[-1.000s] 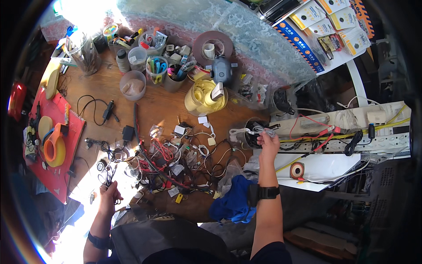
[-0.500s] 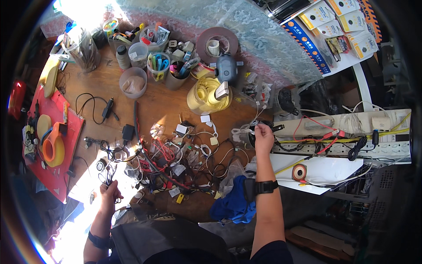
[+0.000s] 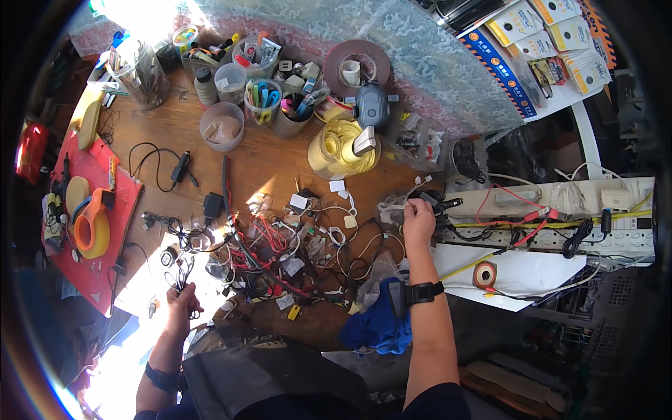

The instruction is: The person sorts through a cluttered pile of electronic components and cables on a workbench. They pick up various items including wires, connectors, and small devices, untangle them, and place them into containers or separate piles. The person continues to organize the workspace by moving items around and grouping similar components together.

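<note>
My right hand [image 3: 418, 218] reaches to the table's right edge and pinches a thin white cable [image 3: 402, 201] beside a clear plastic bag and a black plug. A black band sits on that wrist. My left hand [image 3: 180, 299] is low at the left, closed around a bunch of thin black cables [image 3: 178, 269] that run up into the tangle. Between the hands lies a heap of red, white and black wires, chargers and adapters [image 3: 280, 245] on the wooden table [image 3: 266, 157].
A yellow cable coil [image 3: 339, 150], several cups of pens and tools [image 3: 262, 98], a brown tape roll [image 3: 360, 66] stand at the back. A red mat with an orange tape dispenser [image 3: 91, 227] lies left. A white power strip shelf [image 3: 553, 217] is right; blue cloth [image 3: 378, 325] near me.
My right hand has drawn back leftward from the power strip shelf to the table's edge, now holding the white cable. The left hand has stayed put with its cables.
</note>
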Demonstrator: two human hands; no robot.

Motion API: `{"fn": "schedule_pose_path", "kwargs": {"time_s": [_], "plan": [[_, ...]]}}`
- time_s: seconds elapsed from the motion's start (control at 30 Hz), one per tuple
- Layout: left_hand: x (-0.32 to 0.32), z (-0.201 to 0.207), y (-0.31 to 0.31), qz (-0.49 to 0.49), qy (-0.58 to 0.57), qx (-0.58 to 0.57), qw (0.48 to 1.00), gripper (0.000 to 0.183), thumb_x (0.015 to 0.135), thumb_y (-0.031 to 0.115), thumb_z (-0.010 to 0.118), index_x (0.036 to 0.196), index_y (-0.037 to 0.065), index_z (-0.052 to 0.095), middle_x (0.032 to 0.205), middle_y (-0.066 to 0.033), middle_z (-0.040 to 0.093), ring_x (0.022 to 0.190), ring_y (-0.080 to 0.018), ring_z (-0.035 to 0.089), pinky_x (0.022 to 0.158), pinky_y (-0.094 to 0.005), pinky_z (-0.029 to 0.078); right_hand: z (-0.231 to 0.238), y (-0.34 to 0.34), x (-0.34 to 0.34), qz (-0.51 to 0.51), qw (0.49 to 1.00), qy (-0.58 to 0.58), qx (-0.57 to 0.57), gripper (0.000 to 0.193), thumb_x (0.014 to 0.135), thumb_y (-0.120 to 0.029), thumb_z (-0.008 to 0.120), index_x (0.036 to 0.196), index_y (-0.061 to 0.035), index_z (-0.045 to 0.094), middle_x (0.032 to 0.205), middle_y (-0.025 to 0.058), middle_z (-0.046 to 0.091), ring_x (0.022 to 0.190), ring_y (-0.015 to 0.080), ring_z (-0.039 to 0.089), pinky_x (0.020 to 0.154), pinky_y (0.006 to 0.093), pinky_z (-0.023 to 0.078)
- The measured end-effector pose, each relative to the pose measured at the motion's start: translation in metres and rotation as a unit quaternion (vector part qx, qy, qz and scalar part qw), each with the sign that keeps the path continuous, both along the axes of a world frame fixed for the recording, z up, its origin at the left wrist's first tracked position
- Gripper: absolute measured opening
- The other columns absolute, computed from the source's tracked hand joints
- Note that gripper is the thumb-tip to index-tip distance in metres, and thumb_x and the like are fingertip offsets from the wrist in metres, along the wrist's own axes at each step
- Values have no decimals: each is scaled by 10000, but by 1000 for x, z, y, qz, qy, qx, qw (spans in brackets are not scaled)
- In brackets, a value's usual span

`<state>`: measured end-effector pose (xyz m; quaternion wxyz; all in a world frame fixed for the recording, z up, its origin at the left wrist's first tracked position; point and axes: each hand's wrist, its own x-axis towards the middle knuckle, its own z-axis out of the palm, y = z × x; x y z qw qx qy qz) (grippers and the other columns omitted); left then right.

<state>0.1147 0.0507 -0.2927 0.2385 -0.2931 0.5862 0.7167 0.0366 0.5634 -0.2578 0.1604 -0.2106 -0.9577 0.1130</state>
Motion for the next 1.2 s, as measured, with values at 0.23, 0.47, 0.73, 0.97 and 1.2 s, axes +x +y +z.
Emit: {"fn": "schedule_pose_path", "kwargs": {"time_s": [0.23, 0.47, 0.73, 0.97, 1.2], "plan": [[-2, 6, 2, -11, 4, -20, 1000, 230, 855, 187, 559, 677, 71, 472, 527, 7, 415, 468, -104, 440, 468, -263, 431, 11, -4, 6, 21, 999, -10, -28, 189, 817, -187, 601, 963, -72, 631, 936, 130, 564, 881, 334, 557, 761, 403, 455], [2, 6, -14, 47, -22, -41, 998, 240, 849, 187, 574, 670, 83, 452, 532, 7, 403, 482, -120, 457, 495, -271, 444, 0, -15, 35, 80, 990, -28, 109, 220, 722, -87, 677, 862, -77, 509, 914, 113, 494, 878, 336, 524, 741, 441, 424], [2, 5, -8, -9, 11, -39, 999, 199, 855, 205, 570, 752, 63, 475, 619, -13, 455, 564, -124, 506, 575, -282, 482, 15, -30, -15, 53, 987, 63, 141, 350, 731, -104, 659, 1058, -69, 539, 1081, 135, 533, 1035, 331, 491, 870, 419, 401], [12, -3, -25, 28, -9, -32, 999, 167, 833, 187, 582, 876, 55, 490, 660, -23, 482, 591, -135, 528, 590, -293, 488, -13, -141, 106, 300, 938, -115, -132, 201, 696, -94, 633, 878, -51, 559, 941, 138, 534, 890, 337, 514, 781, 398, 425], [19, -8, -28, 18, 9, -15, 1000, 140, 831, 164, 577, 866, 53, 500, 657, -28, 495, 579, -143, 534, 584, -291, 491, -51, -167, 206, 130, 970, -189, -81, 407, 687, -149, 684, 1058, -54, 548, 1076, 162, 507, 1030, 354, 464, 891, 437, 400]]}}
